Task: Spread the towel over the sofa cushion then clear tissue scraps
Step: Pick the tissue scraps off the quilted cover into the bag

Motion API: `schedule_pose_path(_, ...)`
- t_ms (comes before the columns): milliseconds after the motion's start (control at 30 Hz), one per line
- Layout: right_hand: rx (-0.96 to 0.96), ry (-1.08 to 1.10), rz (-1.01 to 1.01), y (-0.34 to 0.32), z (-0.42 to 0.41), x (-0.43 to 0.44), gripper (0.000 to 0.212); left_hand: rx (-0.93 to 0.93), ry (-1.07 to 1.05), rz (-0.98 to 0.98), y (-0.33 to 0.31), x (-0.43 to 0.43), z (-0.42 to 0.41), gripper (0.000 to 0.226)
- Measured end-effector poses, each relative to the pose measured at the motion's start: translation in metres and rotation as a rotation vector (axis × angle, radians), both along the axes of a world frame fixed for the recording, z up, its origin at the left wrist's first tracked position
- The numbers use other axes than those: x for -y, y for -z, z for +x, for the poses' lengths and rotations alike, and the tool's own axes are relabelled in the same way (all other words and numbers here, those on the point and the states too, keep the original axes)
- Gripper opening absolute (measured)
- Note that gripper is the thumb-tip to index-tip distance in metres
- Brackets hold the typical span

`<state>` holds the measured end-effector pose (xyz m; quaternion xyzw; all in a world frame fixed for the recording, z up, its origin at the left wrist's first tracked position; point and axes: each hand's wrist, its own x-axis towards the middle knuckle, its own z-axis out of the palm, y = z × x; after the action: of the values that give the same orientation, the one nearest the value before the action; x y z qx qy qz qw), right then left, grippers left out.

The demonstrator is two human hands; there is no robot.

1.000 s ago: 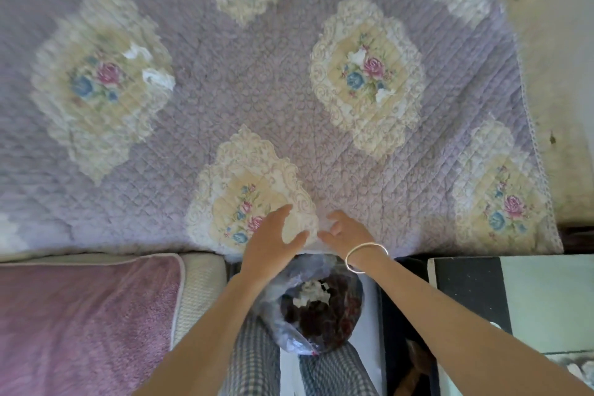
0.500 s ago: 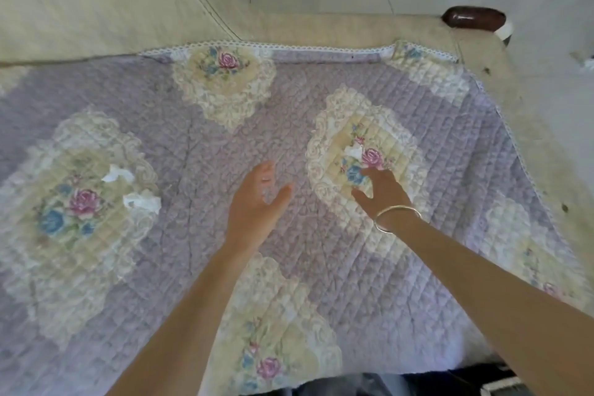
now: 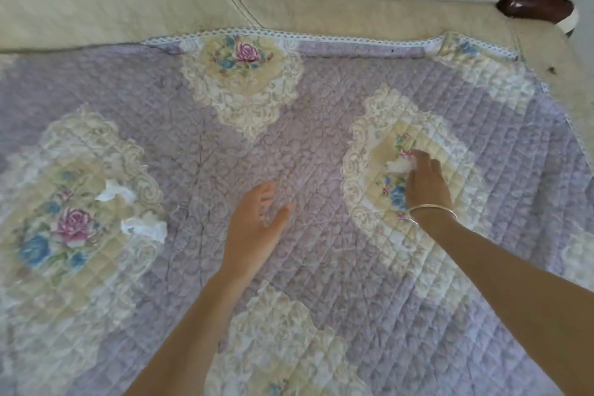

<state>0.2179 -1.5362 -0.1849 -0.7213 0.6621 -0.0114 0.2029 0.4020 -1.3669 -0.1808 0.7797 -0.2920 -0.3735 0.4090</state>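
Head view: the right hand (image 3: 426, 182), reaching half a second back, now closes its fingers on a white tissue scrap (image 3: 397, 165) atop the spread towel (image 3: 289, 145). Meanwhile the left hand (image 3: 254, 225) hovers loose and empty. Two more scraps (image 3: 144, 227) wait far left, so clearing's underway.

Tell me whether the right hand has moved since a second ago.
Yes. The right hand left the near edge of the purple cover and went forward-right onto the right floral medallion, where its fingers pinch a tissue scrap.
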Motion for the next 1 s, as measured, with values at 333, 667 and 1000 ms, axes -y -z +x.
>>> schedule_pose_path(333, -0.106, -0.078, 0.052, 0.015, 0.053, -0.004, 0.030, 0.411, -0.131, 0.040, 0.017, -0.046, 0.056, 0.056)
schedule_pose_path(667, 0.095, -0.337, -0.008, 0.010, 0.133, -0.047, 0.028, 0.836, 0.006, 0.431, 0.052, -0.087, 0.130, 0.075)
schedule_pose_path(1000, 0.172, -0.514, -0.011, 0.016, 0.221, -0.091, 0.024, 0.916, 0.155, 0.098, 0.056, -0.095, 0.176, 0.020)
